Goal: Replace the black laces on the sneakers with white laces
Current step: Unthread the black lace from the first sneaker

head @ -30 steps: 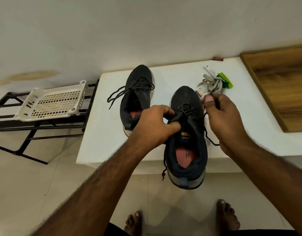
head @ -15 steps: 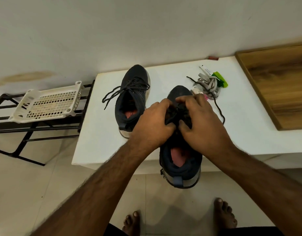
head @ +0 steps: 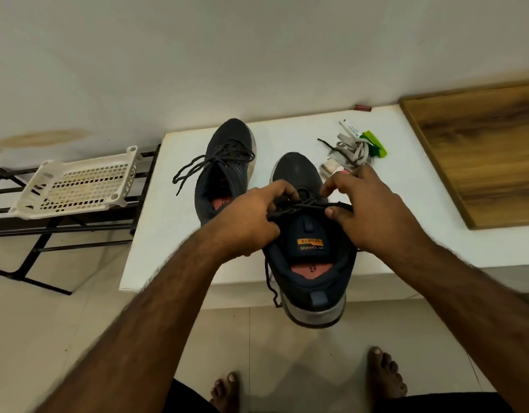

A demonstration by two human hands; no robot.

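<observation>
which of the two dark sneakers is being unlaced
The near dark sneaker overhanging the white table's edge; both hands pull its black lace. The far sneaker lies untouched.

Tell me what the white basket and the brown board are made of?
The white basket looks like moulded plastic: its slotted walls and smooth matte rim suggest that. The brown board shows streaky grain like wood, but it is so flat and even that it could be a printed laminate. I cannot tell which.
</observation>
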